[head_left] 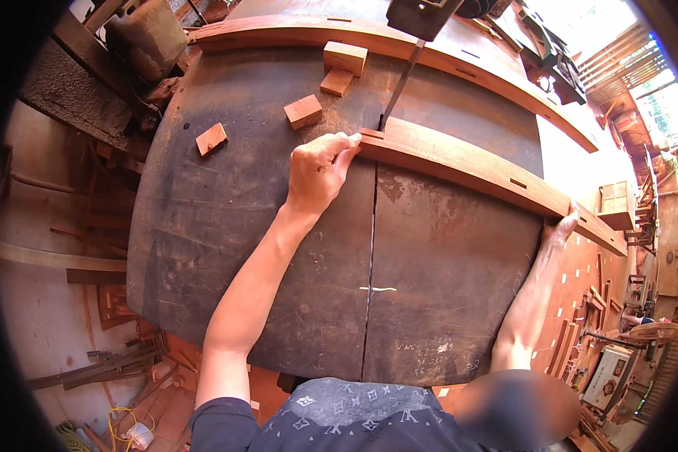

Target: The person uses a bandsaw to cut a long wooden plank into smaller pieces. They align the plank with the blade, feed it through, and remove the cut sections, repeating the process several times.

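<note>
Table (309, 256) spreads leftward from the right hand (557, 232), which is clasped on the beam (444, 157); left hand (320, 172) pinches that beam's end, just beside the blade (401, 84). Past the left hand lie blocks (303, 111), then a second beam (279, 36).

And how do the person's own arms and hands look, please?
The left hand and right hand wear no gloves; no watch or bracelet is visible. The left sleeve is dark and short, leaving the forearm bare; a blur obscures the right sleeve. The dark shirt has a grey area with pale motifs.
</note>
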Tool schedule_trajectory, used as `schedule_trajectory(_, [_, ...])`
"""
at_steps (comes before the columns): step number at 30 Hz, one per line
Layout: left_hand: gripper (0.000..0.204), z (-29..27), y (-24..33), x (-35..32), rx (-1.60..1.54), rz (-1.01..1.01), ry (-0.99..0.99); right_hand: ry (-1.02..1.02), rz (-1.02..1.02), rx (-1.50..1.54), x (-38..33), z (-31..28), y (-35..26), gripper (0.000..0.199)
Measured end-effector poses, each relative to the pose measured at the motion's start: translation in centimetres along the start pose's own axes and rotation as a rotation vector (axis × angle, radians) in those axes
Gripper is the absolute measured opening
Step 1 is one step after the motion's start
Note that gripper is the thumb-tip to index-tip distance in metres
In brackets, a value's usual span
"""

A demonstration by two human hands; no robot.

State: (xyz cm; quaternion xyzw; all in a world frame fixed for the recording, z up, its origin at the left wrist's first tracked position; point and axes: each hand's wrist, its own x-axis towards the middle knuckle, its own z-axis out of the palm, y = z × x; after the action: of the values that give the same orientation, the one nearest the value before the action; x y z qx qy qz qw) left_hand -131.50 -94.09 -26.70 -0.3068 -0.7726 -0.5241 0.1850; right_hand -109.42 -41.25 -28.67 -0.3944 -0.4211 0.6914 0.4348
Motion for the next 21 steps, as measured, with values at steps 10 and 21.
schedule_trajectory(10, [0.011,0.9,-1.2,0.7,0.021,0.039,0.029,0.050,-0.003,-0.023,1.0,-0.1,0.2,0.041])
schedule_trajectory(21, [0.010,0.3,0.1,0.5,0.102,0.054,-0.002,0.014,0.018,0.011,0.9,-0.2,0.0,0.047])
